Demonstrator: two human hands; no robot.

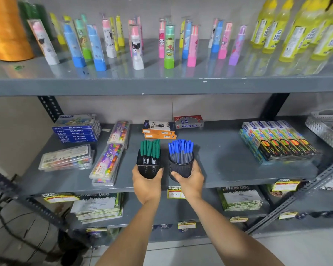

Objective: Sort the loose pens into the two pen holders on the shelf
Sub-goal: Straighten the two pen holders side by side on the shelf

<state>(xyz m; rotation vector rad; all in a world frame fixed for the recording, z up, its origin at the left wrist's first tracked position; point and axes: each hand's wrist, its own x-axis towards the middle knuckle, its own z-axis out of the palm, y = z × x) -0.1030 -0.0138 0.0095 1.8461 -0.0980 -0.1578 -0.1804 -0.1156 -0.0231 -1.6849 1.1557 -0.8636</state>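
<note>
Two black mesh pen holders stand side by side near the front of the middle grey shelf [219, 162]. The square left holder [148, 169] is full of green-capped pens [150, 148]. The round right holder [181, 166] is full of blue-capped pens [181, 149]. My left hand [146, 184] is wrapped around the front of the square holder. My right hand [189, 180] grips the round holder from the front and right. No loose pens show on the shelf.
Orange and red pen boxes [159, 129] lie just behind the holders. Crayon cases [108, 160] and oil pastel boxes [76, 129] sit to the left, colourful packs [277, 141] and a metal tray [327, 127] to the right. The upper shelf carries upright erasers [136, 47] and glue bottles [296, 33].
</note>
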